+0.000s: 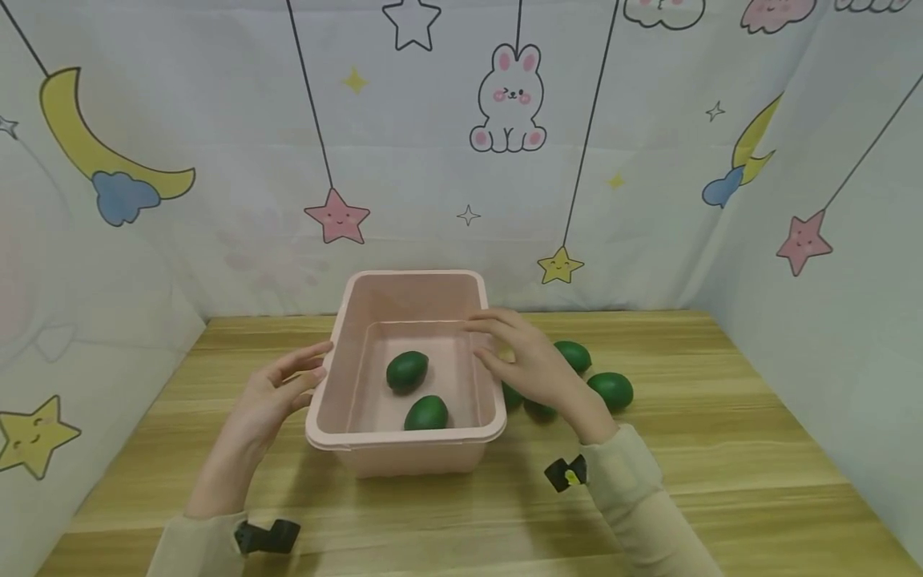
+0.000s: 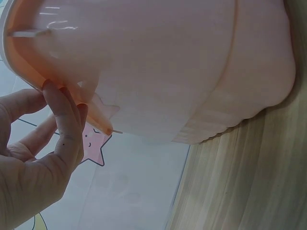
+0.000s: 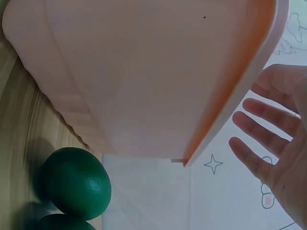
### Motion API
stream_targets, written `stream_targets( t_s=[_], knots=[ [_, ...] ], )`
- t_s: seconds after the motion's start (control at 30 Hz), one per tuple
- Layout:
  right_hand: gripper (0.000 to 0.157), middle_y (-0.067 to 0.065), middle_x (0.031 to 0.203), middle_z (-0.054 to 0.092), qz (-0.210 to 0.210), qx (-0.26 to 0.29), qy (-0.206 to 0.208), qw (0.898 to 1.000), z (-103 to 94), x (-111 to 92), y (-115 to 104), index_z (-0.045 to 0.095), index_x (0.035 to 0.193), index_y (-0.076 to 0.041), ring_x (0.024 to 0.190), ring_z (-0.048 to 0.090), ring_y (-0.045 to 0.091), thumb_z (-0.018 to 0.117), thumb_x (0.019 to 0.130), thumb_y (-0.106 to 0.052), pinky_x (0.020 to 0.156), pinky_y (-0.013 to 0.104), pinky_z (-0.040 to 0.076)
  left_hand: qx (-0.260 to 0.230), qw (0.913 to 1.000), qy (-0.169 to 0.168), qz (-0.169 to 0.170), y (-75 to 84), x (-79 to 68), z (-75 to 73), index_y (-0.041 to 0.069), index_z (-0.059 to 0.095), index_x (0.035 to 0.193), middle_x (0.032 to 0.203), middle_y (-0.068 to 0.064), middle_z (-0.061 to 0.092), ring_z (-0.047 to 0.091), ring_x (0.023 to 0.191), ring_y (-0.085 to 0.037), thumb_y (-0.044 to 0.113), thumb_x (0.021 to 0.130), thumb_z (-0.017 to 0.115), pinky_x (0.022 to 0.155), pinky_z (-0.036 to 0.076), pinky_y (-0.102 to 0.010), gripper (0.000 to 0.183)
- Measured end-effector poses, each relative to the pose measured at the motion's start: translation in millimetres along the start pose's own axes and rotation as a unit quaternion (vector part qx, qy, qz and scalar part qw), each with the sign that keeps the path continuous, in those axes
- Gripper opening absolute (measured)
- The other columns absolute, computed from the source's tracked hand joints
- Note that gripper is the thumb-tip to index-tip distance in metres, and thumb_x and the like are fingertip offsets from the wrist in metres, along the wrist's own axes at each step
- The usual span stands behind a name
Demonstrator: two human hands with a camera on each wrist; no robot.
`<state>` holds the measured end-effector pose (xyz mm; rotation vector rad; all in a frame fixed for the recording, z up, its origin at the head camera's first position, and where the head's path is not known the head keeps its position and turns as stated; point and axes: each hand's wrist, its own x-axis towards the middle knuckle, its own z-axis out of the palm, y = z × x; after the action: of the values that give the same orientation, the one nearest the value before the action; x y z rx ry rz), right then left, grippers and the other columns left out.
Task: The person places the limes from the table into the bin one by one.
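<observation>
A pink plastic bin (image 1: 411,457) stands on the table, with two dark green egg-shaped pieces, one green piece (image 1: 407,372) behind the other green piece (image 1: 427,413), on its floor. My left hand (image 1: 277,393) is at the bin's left side, its fingertips touching the rim (image 2: 29,79) from outside and the thumb just under the lip. Over the right rim hovers my right hand (image 1: 530,361), fingers spread and fairly straight, holding nothing. The right wrist view shows these fingertips (image 3: 238,117) beside the outer lip.
Several more green egg-shaped pieces (image 1: 611,391) lie on the wooden table (image 1: 721,449) right of the bin, some partly hidden beneath my right hand. A white cloth (image 1: 418,168) printed with stars, moons and a rabbit hangs behind and at both sides.
</observation>
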<state>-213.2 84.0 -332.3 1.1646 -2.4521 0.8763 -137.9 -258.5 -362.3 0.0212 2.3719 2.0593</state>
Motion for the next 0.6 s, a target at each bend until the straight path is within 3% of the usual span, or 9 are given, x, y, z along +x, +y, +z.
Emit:
stream_targets(
  t_s=[0.6],
  knots=[
    [0.036, 0.009, 0.132, 0.058, 0.026, 0.054, 0.070, 0.996, -1.9, -20, 16, 0.061, 0.127, -0.009, 0.127, 0.052, 0.024, 0.064, 0.092, -0.011, 0.106, 0.047, 0.045, -0.008, 1.0000, -0.005, 0.002, -0.4, -0.6, 0.3, 0.012, 0.048, 0.142, 0.117, 0.008, 0.051, 0.059, 0.099, 0.001, 0.027, 0.094, 0.062, 0.083, 0.055, -0.017, 0.052]
  ],
)
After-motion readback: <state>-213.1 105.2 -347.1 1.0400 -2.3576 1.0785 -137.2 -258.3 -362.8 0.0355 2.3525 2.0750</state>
